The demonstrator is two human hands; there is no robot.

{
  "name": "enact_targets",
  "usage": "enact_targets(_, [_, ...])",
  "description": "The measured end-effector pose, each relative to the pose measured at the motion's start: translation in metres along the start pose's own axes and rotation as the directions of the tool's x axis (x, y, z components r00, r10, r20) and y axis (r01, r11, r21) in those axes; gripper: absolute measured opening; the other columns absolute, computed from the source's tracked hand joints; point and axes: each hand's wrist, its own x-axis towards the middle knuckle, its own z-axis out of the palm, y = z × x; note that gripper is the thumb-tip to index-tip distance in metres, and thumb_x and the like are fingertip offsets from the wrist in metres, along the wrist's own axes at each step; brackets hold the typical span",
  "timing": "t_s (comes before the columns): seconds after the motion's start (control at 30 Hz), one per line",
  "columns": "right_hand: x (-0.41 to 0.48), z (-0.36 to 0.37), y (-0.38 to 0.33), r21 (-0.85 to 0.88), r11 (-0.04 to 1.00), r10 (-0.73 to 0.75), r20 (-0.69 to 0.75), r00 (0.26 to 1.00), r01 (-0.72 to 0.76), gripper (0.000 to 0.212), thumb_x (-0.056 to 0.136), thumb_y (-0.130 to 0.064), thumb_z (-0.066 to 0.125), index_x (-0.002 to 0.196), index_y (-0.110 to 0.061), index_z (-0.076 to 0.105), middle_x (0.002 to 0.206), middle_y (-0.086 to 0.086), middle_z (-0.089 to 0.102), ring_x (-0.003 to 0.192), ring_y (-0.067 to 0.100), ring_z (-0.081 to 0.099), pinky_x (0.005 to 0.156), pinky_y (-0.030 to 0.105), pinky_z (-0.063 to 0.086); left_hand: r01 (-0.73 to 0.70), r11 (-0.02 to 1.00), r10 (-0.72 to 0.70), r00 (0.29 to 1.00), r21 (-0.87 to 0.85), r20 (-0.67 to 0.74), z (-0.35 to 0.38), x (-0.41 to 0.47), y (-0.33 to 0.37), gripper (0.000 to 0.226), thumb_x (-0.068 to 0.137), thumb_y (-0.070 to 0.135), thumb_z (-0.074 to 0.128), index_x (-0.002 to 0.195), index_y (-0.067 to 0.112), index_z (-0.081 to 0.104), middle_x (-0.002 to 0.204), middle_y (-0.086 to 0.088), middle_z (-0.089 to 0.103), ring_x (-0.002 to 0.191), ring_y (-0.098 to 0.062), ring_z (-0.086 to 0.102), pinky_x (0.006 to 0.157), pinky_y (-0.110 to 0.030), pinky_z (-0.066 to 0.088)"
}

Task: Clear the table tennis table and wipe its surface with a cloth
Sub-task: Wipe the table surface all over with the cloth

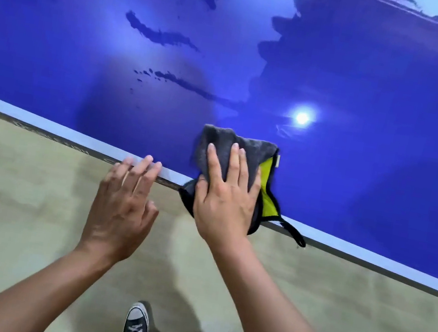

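Step in hand: wiping; no loose items show on the visible part of the bench [352, 187], so the clearing step looks done.
Cloth position: the cloth [246, 147], grey with a yellow-green inner face, lies on the blue surface at the near edge. Its lower corner and a dark loop [294, 233] hang over the white edge line [46, 124].
Right hand: the right hand [226, 195] lies flat on top of the cloth, fingers [234, 162] straight and spread, pressing it down, not clutching it.
Left hand: the left hand [123, 202] holds nothing; its relaxed fingers [146, 165] touch the white edge line just left of the cloth, apparently as a brace.
Surface condition: dark streaks [161, 34] cross the middle of the top and a larger dark area fills the upper right. They are probably damp marks, though this cannot be confirmed. A lamp glare [302, 118] sits beyond the cloth.
Surroundings: pale floor [21, 192] below the edge; two shoes [137, 322] at the bottom of the view.
Progress: judged partial; the streaks suggest uneven coverage.
Next move calls for: firm flat pressure, with the cloth pushed away from the edge toward the streaks in overlapping passes. The hanging corner should be drawn back onto the surface first.
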Motion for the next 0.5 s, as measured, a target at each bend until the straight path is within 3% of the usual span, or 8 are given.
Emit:
enact_targets(0.13, [0.010,0.004,-0.036,0.076,0.997,0.006,0.025,1.000,-0.007,0.054,0.098,-0.044,0.045,0.152,-0.044,0.042,0.166,0.004,0.032,0.156,0.016,0.019,0.124,0.054,0.012,-0.143,0.989,0.145,0.985,-0.024,0.092,-0.021,0.008,-0.025,0.059,0.089,0.028,0.038,0.145,0.013,0.052,0.151,-0.007,0.049,0.136,-0.032,0.047,0.108,-0.047,0.041])
enact_targets(0.23, [0.025,-0.001,-0.017,0.020,0.998,-0.057,0.054,0.997,0.056,0.055,0.096,-0.051,0.046,0.151,-0.048,0.042,0.165,-0.001,0.034,0.155,0.013,0.022,0.125,0.056,0.008,-0.151,0.986,0.155,0.987,-0.066,0.053,-0.033,0.024,-0.030,0.049,0.085,0.029,0.042,0.126,0.018,0.067,0.132,-0.002,0.063,0.111,-0.029,0.061,0.091,-0.044,0.046])
enact_targets(0.33, [0.043,0.000,-0.008,-0.055,0.998,-0.018,0.085,0.996,0.023,0.059,0.098,-0.057,0.038,0.156,-0.049,0.031,0.169,-0.004,0.025,0.157,0.010,0.013,0.125,0.058,0.001,-0.159,0.982,0.161,0.987,-0.101,0.013,-0.036,0.047,-0.030,0.035,0.085,0.029,0.041,0.104,0.021,0.070,0.107,0.002,0.064,0.084,-0.026,0.058,0.078,-0.040,0.044])
enact_targets(0.5, [0.085,0.008,-0.012,-0.003,0.993,0.114,0.082,0.990,-0.114,0.063,0.097,-0.060,0.031,0.158,-0.048,0.025,0.171,-0.003,0.018,0.158,0.010,0.007,0.127,0.051,-0.005,-0.147,0.977,0.147,0.989,-0.154,-0.014,-0.032,0.083,-0.036,0.029,0.085,0.026,0.043,0.100,0.019,0.068,0.104,0.002,0.061,0.087,-0.027,0.057,0.079,-0.042,0.046])
